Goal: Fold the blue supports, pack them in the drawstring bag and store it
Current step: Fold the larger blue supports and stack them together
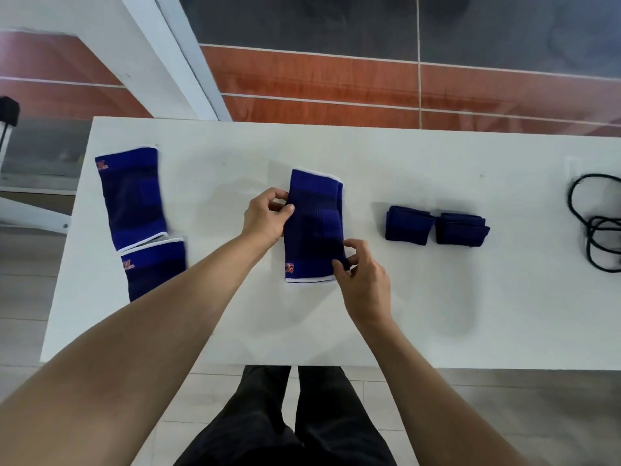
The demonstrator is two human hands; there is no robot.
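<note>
The blue support (314, 227) I am working on lies flat in the middle of the white surface (437, 314), long side running away from me, with a white trim at its near end and an orange logo at its near left corner. My left hand (265, 218) pinches its left edge about halfway up, thumb on top and fingers curled at the side. My right hand (361, 280) pinches its near right corner, fingertips curled onto the cloth. The support sits between my two hands.

To my left, near the edge of the surface, lie two more unfolded supports: one (132, 198) farther away and slightly tilted, the other (156, 272) nearer me, just beside the first one's near end; I cannot tell whether they touch. To my right, well apart from my hands, sit two small folded supports (406, 225) (462, 228) side by side. A black cord (594, 227) lies looped at the far right edge of the surface.

Beyond the surface the wall has red-brown and dark grey tiles. The floor below is pale, and my dark trousers (295, 432) show beneath the near edge.
</note>
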